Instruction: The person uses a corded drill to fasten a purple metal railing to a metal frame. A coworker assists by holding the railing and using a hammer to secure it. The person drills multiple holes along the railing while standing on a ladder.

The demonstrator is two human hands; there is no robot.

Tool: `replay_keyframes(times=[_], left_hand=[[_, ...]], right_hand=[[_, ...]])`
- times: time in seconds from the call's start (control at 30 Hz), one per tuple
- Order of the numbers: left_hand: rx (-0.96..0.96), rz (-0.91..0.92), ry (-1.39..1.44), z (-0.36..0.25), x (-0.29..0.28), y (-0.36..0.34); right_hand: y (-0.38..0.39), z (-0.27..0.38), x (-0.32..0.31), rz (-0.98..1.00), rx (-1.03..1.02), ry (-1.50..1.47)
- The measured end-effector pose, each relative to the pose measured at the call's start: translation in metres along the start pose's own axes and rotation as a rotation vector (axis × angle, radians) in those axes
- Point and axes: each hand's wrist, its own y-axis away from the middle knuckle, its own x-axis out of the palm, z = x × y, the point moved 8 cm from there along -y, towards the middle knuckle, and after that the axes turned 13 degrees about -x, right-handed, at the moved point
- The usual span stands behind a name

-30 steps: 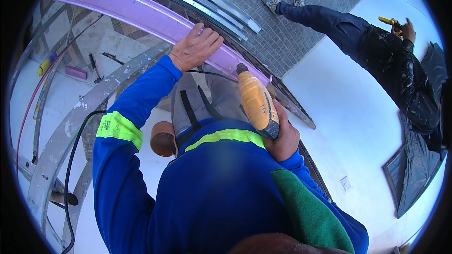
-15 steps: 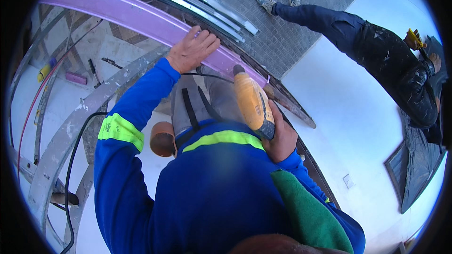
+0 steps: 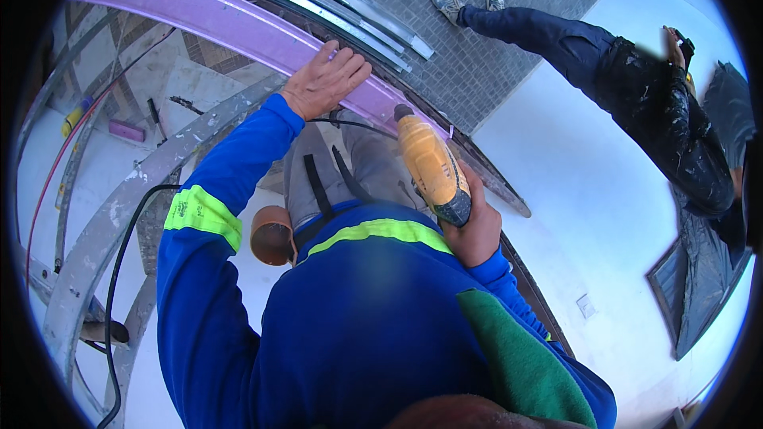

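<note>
A long pale purple channel-shaped strip runs from the upper left down to the right in front of me. My left hand lies across it, its fingers bent over the far edge. In my right hand is a yellow power drill with a black rear end, gripped by a handle mostly hidden beneath its body. The drill's dark chuck points away from me, close to the right end of the purple strip. Whether its tip touches the strip, I cannot tell.
Past the strip lie several shiny metal profiles with a thin red cord. Left stands a paint-spattered grey ladder beside a black cable. An orange-brown cup-shaped holder hangs at my waist. A person in dark clothes is at right.
The drill has tilted and shifted slightly to the right. My left hand keeps its place on the strip. At the right, the other person's hands have moved and one is now raised.
</note>
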Motion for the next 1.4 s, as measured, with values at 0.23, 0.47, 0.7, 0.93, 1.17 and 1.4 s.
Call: replay_keyframes(times=[0.23, 0.47, 0.7, 0.93, 1.17, 1.4], left_hand=[[-0.001, 0.065, -0.042, 0.0004, 0.0039, 0.0007], [-0.005, 0.057, -0.046, -0.0008, 0.0034, 0.0005], [-0.002, 0.073, -0.060, -0.0010, 0.0059, 0.0010], [-0.002, 0.054, -0.035, -0.0005, 0.0055, 0.0015], [0.003, 0.021, -0.041, -0.0013, 0.0021, 0.0008], [-0.008, 0.092, -0.063, -0.0022, 0.0087, 0.0010]], right_hand=[[-0.0005, 0.0010, 0.0021, 0.001, 0.005, -0.012], [-0.0005, 0.0008, 0.0035, 0.013, -0.002, -0.004], [-0.0010, 0.0030, 0.0025, 0.018, -0.037, 0.046], [-0.0025, 0.0050, 0.0013, 0.031, -0.063, 0.090], [-0.0026, 0.0027, 0.0042, 0.057, -0.041, 0.106], [-0.0039, 0.0006, 0.0081, 0.096, -0.058, 0.152]])
